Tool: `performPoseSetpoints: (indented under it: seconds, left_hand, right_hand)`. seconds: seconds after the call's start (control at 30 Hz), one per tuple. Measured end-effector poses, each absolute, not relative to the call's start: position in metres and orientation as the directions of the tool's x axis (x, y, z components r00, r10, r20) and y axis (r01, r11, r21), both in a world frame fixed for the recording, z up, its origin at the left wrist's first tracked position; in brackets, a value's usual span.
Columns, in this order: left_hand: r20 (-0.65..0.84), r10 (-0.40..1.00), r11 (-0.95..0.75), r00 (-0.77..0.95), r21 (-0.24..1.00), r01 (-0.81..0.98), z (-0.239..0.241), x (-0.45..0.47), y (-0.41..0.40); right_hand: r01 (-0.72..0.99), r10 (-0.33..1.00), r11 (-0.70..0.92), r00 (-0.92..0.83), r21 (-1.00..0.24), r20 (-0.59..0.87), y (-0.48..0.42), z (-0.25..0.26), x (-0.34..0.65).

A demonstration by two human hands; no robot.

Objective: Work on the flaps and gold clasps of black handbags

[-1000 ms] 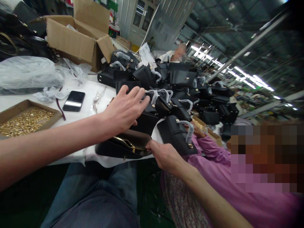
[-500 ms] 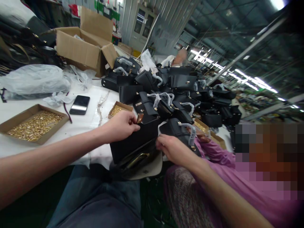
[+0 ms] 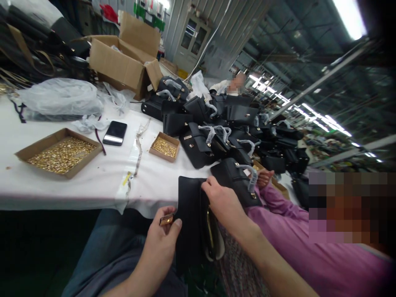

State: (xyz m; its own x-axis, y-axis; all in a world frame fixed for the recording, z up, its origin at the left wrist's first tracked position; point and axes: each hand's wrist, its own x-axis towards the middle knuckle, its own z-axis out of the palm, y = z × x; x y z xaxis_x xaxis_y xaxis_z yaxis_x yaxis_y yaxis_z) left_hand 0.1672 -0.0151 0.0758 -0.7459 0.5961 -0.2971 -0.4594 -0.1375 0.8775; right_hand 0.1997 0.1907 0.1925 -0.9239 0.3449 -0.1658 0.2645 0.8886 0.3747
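My left hand (image 3: pixel 162 237) is closed, with a small gold rectangular metal clasp (image 3: pixel 167 219) between thumb and fingers, right beside the bag's left edge. Whether the clasp is fixed to anything, I cannot tell. The black handbag (image 3: pixel 189 218) stands tilted over my lap at the table's front edge, its flat side facing me. My right hand (image 3: pixel 222 202) grips its upper edge with bent fingers. On the bag's right side a gold-toned zipper (image 3: pixel 210 227) and a pale lining show.
A small carton tray (image 3: pixel 165 149) and a larger one (image 3: pixel 62 175) hold gold metal parts. A phone (image 3: pixel 115 133) lies between them. Black handbags (image 3: pixel 198 144) crowd the table behind. At right sits a co-worker in a pink sleeve (image 3: pixel 278 222). A cardboard box (image 3: pixel 116 64) stands at back left.
The handbag has come off the tabletop toward me and turned more upright. My left hand has moved down and nearer with the clasp, while my right hand stays on the bag's edge.
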Motion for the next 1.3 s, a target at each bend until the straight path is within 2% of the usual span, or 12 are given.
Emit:
performPoseSetpoints:
  seconds: [0.1,0.2,0.4,0.57,0.73,0.83,0.93,1.0,1.13,1.23,1.3]
  left_hand:
    - [-0.416,0.610,-0.119,-0.674,0.793,-0.597,0.081,0.175,-0.024]
    - [-0.430,0.662,-0.167,-0.614,0.714,-0.680,0.089,0.185,-0.024]
    - [-0.443,0.704,-0.207,-0.555,0.619,-0.757,0.095,0.200,-0.020]
    - [-0.430,0.753,-0.173,-0.498,0.601,-0.780,0.094,0.205,-0.023]
    - [-0.438,0.758,-0.132,-0.483,0.622,-0.772,0.086,0.205,-0.039]
    - [-0.470,0.765,-0.073,-0.441,0.617,-0.784,0.085,0.197,-0.053]
    - [-0.484,0.789,-0.028,-0.379,0.587,-0.809,0.086,0.192,-0.062]
    - [-0.459,0.815,-0.002,-0.354,0.608,-0.794,0.087,0.195,-0.066]
    - [-0.363,0.878,0.083,-0.311,0.757,-0.648,0.091,0.199,-0.078]
    - [-0.328,0.927,0.187,-0.183,0.825,-0.533,0.109,0.183,-0.095]
    - [-0.306,0.922,0.218,-0.237,0.917,-0.335,0.131,0.163,-0.105]
  right_hand:
    - [0.339,0.395,0.860,-0.916,0.382,-0.075,0.174,0.181,0.211]
    - [0.392,0.416,0.850,-0.909,0.352,0.009,0.171,0.167,0.223]
    - [0.386,0.370,0.907,-0.922,0.169,0.117,0.181,0.152,0.244]
    - [0.508,0.491,0.859,-0.852,0.062,0.183,0.167,0.145,0.251]
    - [0.576,0.611,0.792,-0.754,-0.204,0.241,0.150,0.132,0.252]
    - [0.519,0.633,0.760,-0.728,-0.391,0.265,0.138,0.124,0.254]
    - [0.450,0.637,0.737,-0.711,-0.504,0.298,0.124,0.114,0.255]
    - [0.433,0.676,0.683,-0.680,-0.588,0.284,0.118,0.105,0.256]
    - [0.418,0.765,0.514,-0.618,-0.749,0.180,0.123,0.089,0.265]
    - [0.379,0.716,0.483,-0.690,-0.789,0.106,0.132,0.090,0.277]
    - [0.342,0.639,0.455,-0.768,-0.823,0.034,0.134,0.098,0.283]
